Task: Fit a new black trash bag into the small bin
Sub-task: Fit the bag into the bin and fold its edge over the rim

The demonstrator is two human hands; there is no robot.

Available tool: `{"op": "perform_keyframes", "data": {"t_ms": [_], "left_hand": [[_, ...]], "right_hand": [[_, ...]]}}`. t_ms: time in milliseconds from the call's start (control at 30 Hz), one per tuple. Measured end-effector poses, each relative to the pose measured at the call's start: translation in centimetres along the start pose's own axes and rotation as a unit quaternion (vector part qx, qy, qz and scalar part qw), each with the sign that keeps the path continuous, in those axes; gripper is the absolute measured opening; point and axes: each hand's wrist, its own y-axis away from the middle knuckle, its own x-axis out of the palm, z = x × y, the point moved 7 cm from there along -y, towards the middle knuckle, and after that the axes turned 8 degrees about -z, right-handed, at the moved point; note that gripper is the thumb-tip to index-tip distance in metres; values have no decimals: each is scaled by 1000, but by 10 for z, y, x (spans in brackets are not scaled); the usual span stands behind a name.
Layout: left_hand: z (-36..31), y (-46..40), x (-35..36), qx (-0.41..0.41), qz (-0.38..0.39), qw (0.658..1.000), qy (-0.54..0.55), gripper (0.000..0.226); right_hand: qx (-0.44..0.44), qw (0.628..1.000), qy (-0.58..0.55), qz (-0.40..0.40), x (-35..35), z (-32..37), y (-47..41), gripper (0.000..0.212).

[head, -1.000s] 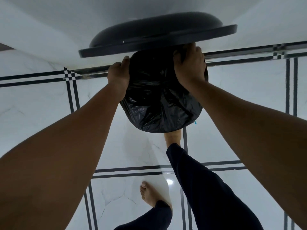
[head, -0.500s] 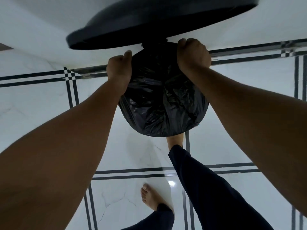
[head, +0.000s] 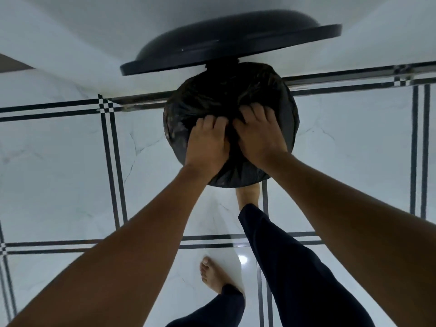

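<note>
A small round bin stands on the floor by the wall, its raised black lid (head: 226, 41) tilted open above it. A black trash bag (head: 212, 100) covers the bin's mouth and drapes over its rim, so the bin's own wall is hidden. My left hand (head: 206, 143) and my right hand (head: 258, 135) lie side by side at the near rim, fingers curled into the bag's plastic and reaching into the opening. Both hands grip the bag.
White marble floor tiles with black double lines (head: 113, 161) surround the bin. A white wall (head: 70, 43) rises behind it. My right foot (head: 247, 194) rests at the bin's base, my left foot (head: 212, 274) stands farther back.
Both hands left the far sides of the rim and came together at the near rim, fingers now pushed into the bag. The lid sits a little lower in view.
</note>
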Motion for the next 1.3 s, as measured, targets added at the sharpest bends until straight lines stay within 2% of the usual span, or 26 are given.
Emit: {"op": "perform_keyframes", "data": {"t_ms": [100,167,233,300,367,433,500,533,600,700,767,833,900,967,1033,1100,1200,1300], "left_hand": [[23,5,26,-11,145,975,-170,46],[32,4,34,-2,193,953,-233,53],[31,4,36,-1,210,944,-255,57],[24,3,33,0,194,954,-228,48],[14,2,25,27,126,971,-200,32],[-1,1,16,65,39,985,-156,21],[-14,-1,20,98,12,988,-122,20],[-17,-1,27,105,35,986,-127,26],[-6,2,51,68,157,970,-171,52],[27,12,77,-22,315,919,-236,84],[37,13,82,-27,361,890,-277,89],[34,10,82,-28,383,876,-293,80],[26,3,82,-18,332,909,-252,58],[8,-5,73,26,209,967,-146,30],[-3,-10,65,51,124,990,-33,22],[-9,-16,66,41,125,991,-2,26],[2,-22,92,0,201,972,-120,42],[33,-9,118,-39,372,895,-244,76]], "right_hand": [[21,993,65,93,18,-29,8,51],[-4,991,83,108,23,-35,13,58],[-17,994,69,84,18,-33,14,57],[-23,999,42,12,3,-28,10,50],[-36,998,24,-54,-12,-22,5,49],[-44,997,34,-56,-16,-18,-2,57],[-31,998,49,-39,-11,-22,-9,64],[-18,998,50,-33,-9,-27,-11,66],[5,999,44,-25,-3,-39,-12,68],[6,999,41,-17,5,-48,-11,73],[4,999,38,-14,8,-50,-11,77],[7,999,33,-19,6,-51,-11,79],[9,999,30,-24,5,-52,-11,81],[6,999,31,-23,6,-51,-10,82],[8,999,41,-25,7,-51,-12,81],[5,998,56,-27,9,-52,-12,78],[-4,997,78,-26,12,-53,-10,77],[-14,994,105,-20,14,-53,-10,80]]}}
